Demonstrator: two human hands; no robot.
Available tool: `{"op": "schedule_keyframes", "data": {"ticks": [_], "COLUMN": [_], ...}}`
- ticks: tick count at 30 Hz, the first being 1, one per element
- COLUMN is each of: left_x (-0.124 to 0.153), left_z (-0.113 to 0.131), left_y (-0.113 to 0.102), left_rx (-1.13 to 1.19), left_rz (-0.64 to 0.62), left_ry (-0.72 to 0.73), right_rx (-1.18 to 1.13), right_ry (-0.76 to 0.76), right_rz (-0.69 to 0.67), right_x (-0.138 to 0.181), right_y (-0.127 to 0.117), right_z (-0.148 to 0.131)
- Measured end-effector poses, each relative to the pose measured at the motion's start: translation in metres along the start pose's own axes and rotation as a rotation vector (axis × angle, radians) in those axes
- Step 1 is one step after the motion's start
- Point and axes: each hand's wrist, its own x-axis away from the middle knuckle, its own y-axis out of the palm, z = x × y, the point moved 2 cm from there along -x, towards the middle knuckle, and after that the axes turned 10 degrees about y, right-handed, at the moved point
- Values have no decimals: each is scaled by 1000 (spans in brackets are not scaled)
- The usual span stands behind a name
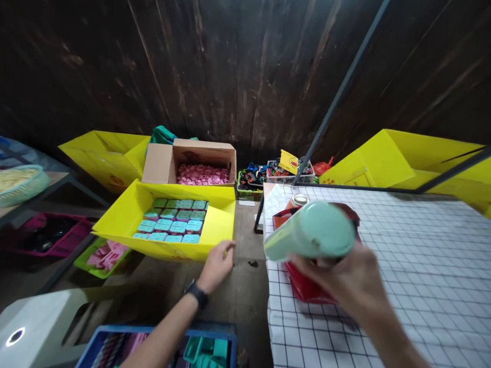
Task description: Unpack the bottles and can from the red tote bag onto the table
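Right hand (351, 283), at 5 o'clock in the view, fingers curled around a mint-green device (312, 231), gripping it from below. Device long axis runs roughly 8 o'clock to 2 o'clock; its narrower end points to 8 o'clock, past the tabletop's left edge, and its rounded end lies toward 2 o'clock. It is held above the left part of the tabletop (422, 266) (white cloth, black grid).

Left hand (218, 263), at 7 o'clock, wrist with a dark watch (197, 294), fingers bent and close together, fingertips touching the near rim of the yellow box (220, 225). Whether it pinches the rim: cannot tell.

Directly under the device: a red bag (307, 289) on the tabletop, partly hidden by the device and right hand. A round tin (299, 199) just behind it at 12 o'clock.

Yellow box holds rows of teal pieces (172, 220); right part of its floor bare. Behind it, at 11 o'clock, a cardboard box (161, 163) of pink pieces (201, 175). A blue crate (99, 342) sits near at 7 o'clock.

Open room: tabletop from 3 to 5 o'clock is bare cloth. A dark metal bar (337, 97) rises from the tabletop's far edge toward 1 o'clock.
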Motion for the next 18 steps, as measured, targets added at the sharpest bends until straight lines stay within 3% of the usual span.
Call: {"op": "schedule_keyframes", "data": {"ticks": [3,5,7,12,15,18], "left_x": [-75,-107,-127,-149,-146,-132], "left_z": [23,41,56,67,58,38], "left_y": [-1,13,35,83,89,81], "left_rx": [-60,-165,-253,-279,-305,-327], "left_rz": [-23,-160,-316,-494,-529,-551], "left_ry": [116,210,279,293,258,190], "right_rx": [-72,-73,-49,52,103,119], "right_ry": [-111,-204,-206,-135,-138,-101], "right_rz": [-63,-121,-139,-52,-40,-41], "right_x": [61,96,125,165,167,160], "right_y": [37,66,89,110,112,115], "right_z": [10,25,43,78,88,96]}}
